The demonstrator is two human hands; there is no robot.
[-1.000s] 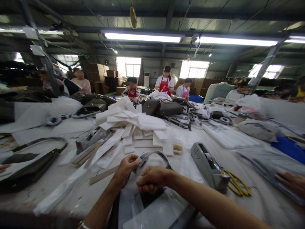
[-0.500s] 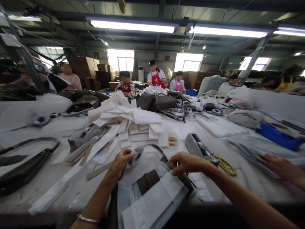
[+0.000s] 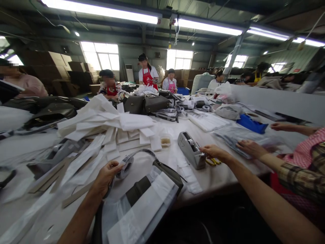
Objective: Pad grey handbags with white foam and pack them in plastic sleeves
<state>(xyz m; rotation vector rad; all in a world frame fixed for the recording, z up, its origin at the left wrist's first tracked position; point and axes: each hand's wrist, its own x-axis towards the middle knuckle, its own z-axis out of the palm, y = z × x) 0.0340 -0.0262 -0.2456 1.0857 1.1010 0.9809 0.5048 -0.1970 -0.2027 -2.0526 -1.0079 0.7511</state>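
Observation:
My left hand (image 3: 106,174) is closed around the wrapped end of a handbag's handle (image 3: 138,156), holding it up. The dark handbag (image 3: 142,193) lies in front of me under clear plastic and white paper. My right hand (image 3: 214,152) has reached out to the grey tape dispenser (image 3: 191,154). Its fingers are pinched at the cutter end, and I cannot make out what they hold. Yellow-handled scissors (image 3: 213,162) lie just behind that hand.
White paper strips and sheets (image 3: 111,123) are piled at the table's middle, with dark handbags (image 3: 144,103) behind them. A co-worker's hands (image 3: 251,147) rest on plastic bags at right, near a blue cloth (image 3: 251,123). Other people work at the far end.
My right hand left the handbag's handle and moved right to the tape dispenser. The view swung right. My left hand has kept its hold on the handle.

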